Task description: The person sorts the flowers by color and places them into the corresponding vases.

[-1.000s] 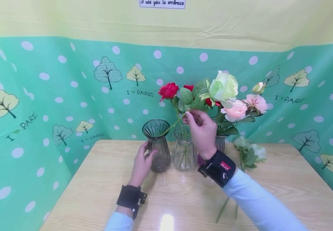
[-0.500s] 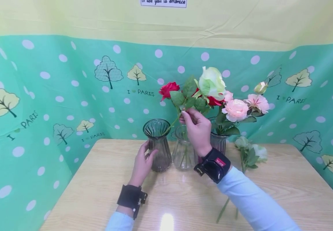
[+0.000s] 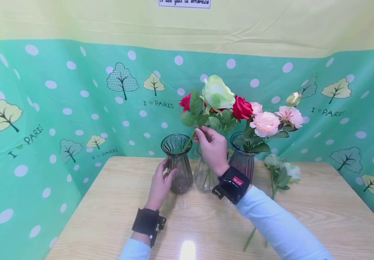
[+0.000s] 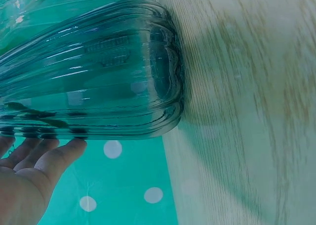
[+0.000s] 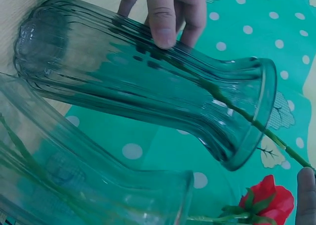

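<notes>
My left hand (image 3: 159, 185) holds the left glass vase (image 3: 181, 175), a smoky ribbed one, by its side; thumb and fingers lie along opposite faces, as the right wrist view shows. Between the thumb and fingers of my right hand (image 3: 213, 150) is pinched the stem of a pale green-white rose (image 3: 218, 93). That stem (image 5: 237, 109) slants through the mouth of the smoky vase, its lower end inside. The rose head leans right, above the middle vase. In the left wrist view the fingertips (image 4: 74, 148) touch the vase wall (image 4: 113, 77).
Beside it stands a clear vase (image 3: 203, 177) with red roses (image 3: 242, 107). Farther right a purplish vase (image 3: 241, 164) bears pink flowers (image 3: 265, 124). White roses (image 3: 290, 172) lie on the wooden table (image 3: 316, 202) at right. A dotted cloth (image 3: 86, 76) hangs behind.
My right hand has moved left and slightly down, carrying the rose, whose head has swung left in front of the red roses. The stem stands steeper in the vase. The left hand stays put.
</notes>
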The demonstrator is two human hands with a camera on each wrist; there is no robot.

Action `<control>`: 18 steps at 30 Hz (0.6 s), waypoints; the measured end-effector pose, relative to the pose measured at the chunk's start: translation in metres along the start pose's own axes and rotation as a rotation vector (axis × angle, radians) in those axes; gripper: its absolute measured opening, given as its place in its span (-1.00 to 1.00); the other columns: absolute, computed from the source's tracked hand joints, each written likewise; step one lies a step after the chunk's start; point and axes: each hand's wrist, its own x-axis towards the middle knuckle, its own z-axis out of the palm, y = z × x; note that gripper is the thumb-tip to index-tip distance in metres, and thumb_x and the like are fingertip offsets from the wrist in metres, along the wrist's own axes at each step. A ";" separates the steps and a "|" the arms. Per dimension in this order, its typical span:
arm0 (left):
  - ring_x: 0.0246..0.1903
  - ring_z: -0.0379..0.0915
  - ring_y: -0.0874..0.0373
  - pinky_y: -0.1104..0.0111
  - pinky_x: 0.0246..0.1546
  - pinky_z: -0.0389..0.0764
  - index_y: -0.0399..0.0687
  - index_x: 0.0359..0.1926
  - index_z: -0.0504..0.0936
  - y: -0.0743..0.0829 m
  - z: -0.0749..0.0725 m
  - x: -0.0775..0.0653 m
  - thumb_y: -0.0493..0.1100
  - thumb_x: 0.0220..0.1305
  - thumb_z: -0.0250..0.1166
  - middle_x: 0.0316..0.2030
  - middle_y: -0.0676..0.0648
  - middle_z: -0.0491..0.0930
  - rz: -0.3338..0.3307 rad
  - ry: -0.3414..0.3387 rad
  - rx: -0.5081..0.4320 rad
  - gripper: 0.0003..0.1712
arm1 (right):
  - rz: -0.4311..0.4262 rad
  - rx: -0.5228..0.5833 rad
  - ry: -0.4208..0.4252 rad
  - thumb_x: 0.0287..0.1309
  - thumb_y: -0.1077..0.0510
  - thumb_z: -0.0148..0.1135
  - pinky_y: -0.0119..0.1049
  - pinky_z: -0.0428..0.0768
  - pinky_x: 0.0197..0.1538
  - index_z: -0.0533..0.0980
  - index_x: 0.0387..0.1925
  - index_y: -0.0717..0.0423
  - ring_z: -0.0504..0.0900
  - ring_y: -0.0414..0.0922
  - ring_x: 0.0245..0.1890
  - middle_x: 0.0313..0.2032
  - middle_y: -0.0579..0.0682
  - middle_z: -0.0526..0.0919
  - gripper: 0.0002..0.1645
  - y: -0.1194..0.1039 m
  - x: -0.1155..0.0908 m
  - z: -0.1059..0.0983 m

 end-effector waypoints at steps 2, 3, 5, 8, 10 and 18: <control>0.33 0.16 -0.12 0.00 0.25 0.37 -0.15 0.37 0.14 0.000 0.000 0.000 0.16 0.22 0.15 0.34 -0.24 0.22 -0.001 0.002 0.002 -0.18 | 0.008 -0.015 -0.013 0.21 0.28 0.16 -0.43 0.70 -0.27 0.56 -0.14 0.43 0.69 0.13 -0.36 -0.28 0.32 0.68 -0.73 0.001 0.000 0.002; 0.33 0.16 -0.12 0.00 0.25 0.37 -0.15 0.37 0.14 0.000 0.000 0.000 0.16 0.22 0.15 0.34 -0.24 0.22 0.000 0.003 0.004 -0.18 | 0.012 -0.015 -0.023 0.22 0.28 0.15 -0.43 0.70 -0.26 0.56 -0.14 0.43 0.69 0.13 -0.35 -0.28 0.32 0.68 -0.73 0.002 0.000 0.002; 0.33 0.17 -0.12 0.01 0.24 0.38 -0.14 0.36 0.15 0.000 0.000 0.000 0.15 0.23 0.15 0.33 -0.24 0.23 -0.001 0.006 0.008 -0.20 | 0.024 -0.021 -0.042 0.22 0.27 0.14 -0.42 0.70 -0.26 0.56 -0.13 0.43 0.70 0.12 -0.34 -0.27 0.32 0.67 -0.73 0.004 -0.001 0.004; 0.32 0.19 -0.11 0.02 0.23 0.40 -0.13 0.36 0.16 -0.001 0.001 0.000 0.15 0.24 0.15 0.33 -0.22 0.25 0.007 0.009 0.017 -0.21 | 0.038 -0.040 -0.076 0.24 0.26 0.13 -0.40 0.70 -0.25 0.56 -0.11 0.42 0.69 0.10 -0.33 -0.28 0.31 0.67 -0.71 0.006 -0.001 0.007; 0.32 0.19 -0.11 0.02 0.22 0.41 -0.12 0.36 0.16 -0.001 0.001 0.000 0.15 0.25 0.14 0.32 -0.22 0.25 0.013 0.009 0.019 -0.22 | 0.041 -0.061 -0.097 0.26 0.25 0.11 -0.37 0.71 -0.24 0.56 -0.10 0.41 0.69 0.09 -0.34 -0.29 0.30 0.68 -0.71 0.007 -0.002 0.010; 0.33 0.18 -0.10 0.03 0.23 0.40 -0.10 0.36 0.16 -0.001 0.000 0.000 0.19 0.24 0.13 0.33 -0.21 0.24 0.003 0.005 0.016 -0.20 | 0.034 -0.109 -0.127 0.27 0.21 0.12 -0.32 0.71 -0.25 0.53 -0.10 0.36 0.70 0.05 -0.37 -0.34 0.25 0.69 -0.72 0.007 -0.002 0.019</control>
